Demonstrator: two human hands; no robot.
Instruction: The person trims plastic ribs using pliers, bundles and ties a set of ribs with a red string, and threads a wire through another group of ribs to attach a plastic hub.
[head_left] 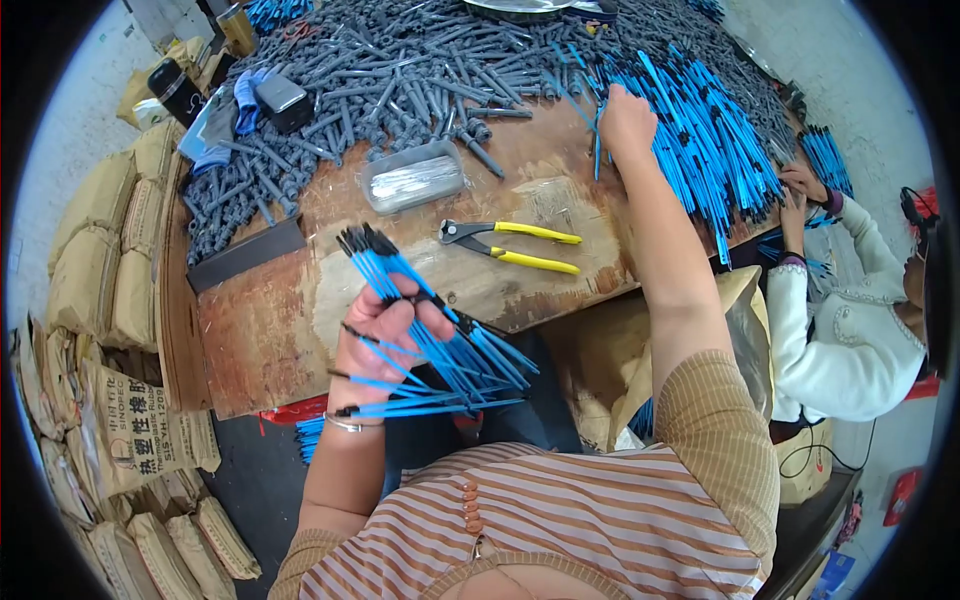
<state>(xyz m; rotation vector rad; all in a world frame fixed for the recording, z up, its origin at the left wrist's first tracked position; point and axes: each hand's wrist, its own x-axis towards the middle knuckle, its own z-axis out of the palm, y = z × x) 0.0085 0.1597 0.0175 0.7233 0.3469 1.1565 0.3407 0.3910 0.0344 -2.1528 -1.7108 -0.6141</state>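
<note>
A loose bundle of thin blue rods with black ends is gripped in my left hand, over the table's front edge. Some of the rods fan out across my wrist. My right hand reaches to the left side of a big pile of similar blue rods at the right of the table. Its fingers are curled closed among the rods, and what lies between them is hidden. Between my hands, yellow-handled pliers lie on the wooden table.
A heap of grey plastic anchor-like parts covers the table's back. Before it stands a clear tray of pale thin pieces. Paper sacks are stacked at the left. At the right edge, a co-worker's hands handle blue rods.
</note>
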